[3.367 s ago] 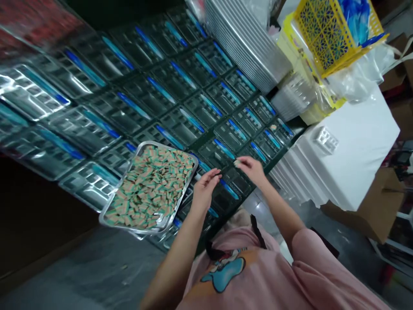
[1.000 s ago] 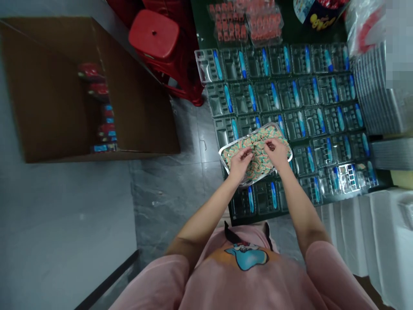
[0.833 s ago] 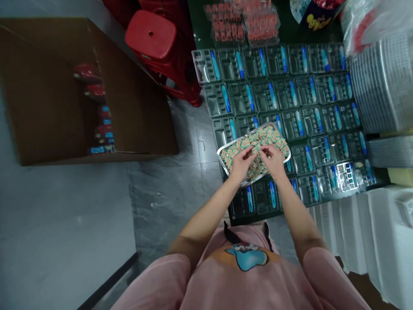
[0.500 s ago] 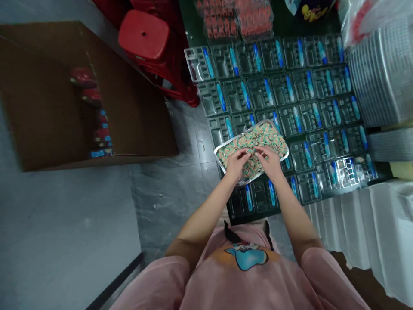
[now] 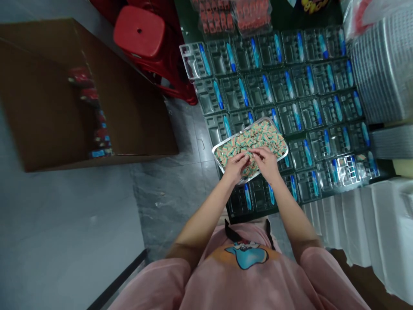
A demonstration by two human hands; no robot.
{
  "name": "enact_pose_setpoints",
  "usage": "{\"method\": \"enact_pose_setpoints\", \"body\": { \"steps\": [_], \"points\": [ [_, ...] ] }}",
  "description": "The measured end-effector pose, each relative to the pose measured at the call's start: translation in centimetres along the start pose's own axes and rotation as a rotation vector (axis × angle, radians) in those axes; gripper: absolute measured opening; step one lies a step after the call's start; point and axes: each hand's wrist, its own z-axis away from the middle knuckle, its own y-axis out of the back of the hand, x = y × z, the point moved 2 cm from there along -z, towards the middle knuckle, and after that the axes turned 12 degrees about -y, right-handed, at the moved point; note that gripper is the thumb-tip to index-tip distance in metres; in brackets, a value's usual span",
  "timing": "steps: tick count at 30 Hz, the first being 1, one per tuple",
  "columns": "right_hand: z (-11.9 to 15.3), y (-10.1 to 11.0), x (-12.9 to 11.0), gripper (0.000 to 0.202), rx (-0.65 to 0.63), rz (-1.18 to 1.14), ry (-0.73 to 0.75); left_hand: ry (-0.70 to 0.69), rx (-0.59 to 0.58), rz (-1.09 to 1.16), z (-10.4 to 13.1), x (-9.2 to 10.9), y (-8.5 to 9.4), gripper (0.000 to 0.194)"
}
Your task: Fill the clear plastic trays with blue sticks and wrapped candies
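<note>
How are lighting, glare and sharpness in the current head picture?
Head view: dim overall; harsh glare on one clear tray toward the right; deep shadow inside the carton, whose left edge looks soft; left hand and right hand read clearly, the small pieces around them less so.

Dark green table (image 5: 286, 17); clear plastic trays (image 5: 284, 85) in rows; red packs (image 5: 216, 19) beyond.

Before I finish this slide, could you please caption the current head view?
Hands close together over a tray of small striped pieces, amid clear packs with blue items.
</note>
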Motion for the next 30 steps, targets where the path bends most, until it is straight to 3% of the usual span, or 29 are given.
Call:
{"method": "enact_pose_setpoints", "body": {
  "steps": [5,12,21,25,30],
  "points": [
    [0.7,0.0,-0.2,0.026,-0.043,-0.077,-0.049,0.021,0.004,0.069,-0.1,0.1,0.5,0.033],
    [1.7,-0.4,-0.8,0.012,0.063,-0.089,-0.023,0.051,-0.064,0.193,0.6,0.9,-0.2,0.024],
    [2.0,-1.2,-0.5,0.015,0.078,-0.204,-0.079,0.224,0.036,0.434,1.1,1.2,-0.2,0.007],
    [2.2,-1.5,-0.8,0.015,0.079,-0.238,-0.074,0.229,0.073,0.436,1.4,1.3,0.0,0.007],
    [2.4,-1.6,-1.1,0.015,0.116,-0.216,-0.06,0.171,0.008,0.368,1.6,1.3,0.3,0.011]
  ]
}}
